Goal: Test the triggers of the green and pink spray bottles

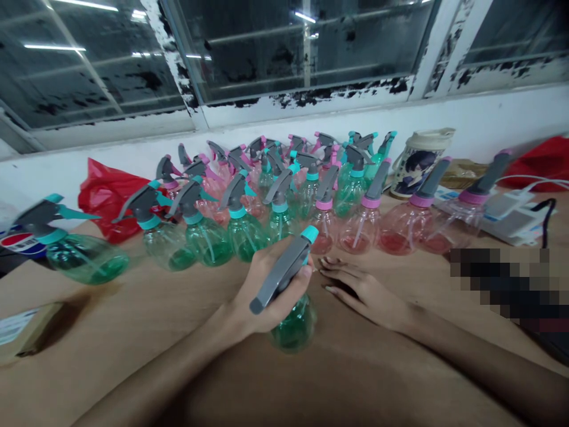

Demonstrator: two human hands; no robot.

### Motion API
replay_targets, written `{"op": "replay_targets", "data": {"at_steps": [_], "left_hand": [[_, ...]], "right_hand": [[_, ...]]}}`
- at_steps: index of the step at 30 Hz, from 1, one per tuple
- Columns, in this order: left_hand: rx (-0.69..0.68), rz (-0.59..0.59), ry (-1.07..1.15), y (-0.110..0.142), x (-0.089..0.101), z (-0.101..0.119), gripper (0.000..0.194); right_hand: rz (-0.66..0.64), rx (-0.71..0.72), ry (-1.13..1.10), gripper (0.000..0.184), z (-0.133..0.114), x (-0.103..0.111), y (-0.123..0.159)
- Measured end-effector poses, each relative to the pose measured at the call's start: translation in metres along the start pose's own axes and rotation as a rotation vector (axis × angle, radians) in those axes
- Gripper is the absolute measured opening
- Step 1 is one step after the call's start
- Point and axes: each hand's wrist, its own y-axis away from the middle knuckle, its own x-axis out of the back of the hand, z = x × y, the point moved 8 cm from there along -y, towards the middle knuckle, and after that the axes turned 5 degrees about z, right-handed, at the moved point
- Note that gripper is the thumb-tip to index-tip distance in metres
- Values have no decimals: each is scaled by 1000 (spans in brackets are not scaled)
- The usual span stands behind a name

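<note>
My left hand (278,284) is wrapped around the neck and trigger of a spray bottle (294,329) with a green see-through body. Its grey head with a teal nozzle points up and away from me, and the neck is hidden by my fingers. My right hand (362,290) rests palm down on the table just right of that bottle, fingers stretched out and nothing in them. Beyond both hands stand rows of similar spray bottles: green ones with teal collars (208,240) on the left and middle, pink ones with pink collars (402,228) on the right and behind.
Red plastic bags (109,198) lie at the back left and far right. A lidded cup (418,163) with a printed figure stands behind the pink bottles. White power strips and cables (511,216) are at the right. A small cardboard box (29,329) sits at the left edge.
</note>
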Motion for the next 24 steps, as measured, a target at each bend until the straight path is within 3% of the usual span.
{"op": "replay_targets", "data": {"at_steps": [6, 24], "left_hand": [[119, 12, 20, 4, -2, -11, 13], [77, 133, -64, 9, -4, -2, 9]], "right_hand": [[6, -15, 8, 34, 0, 1, 0], [33, 2, -7, 35, 0, 1, 0]]}}
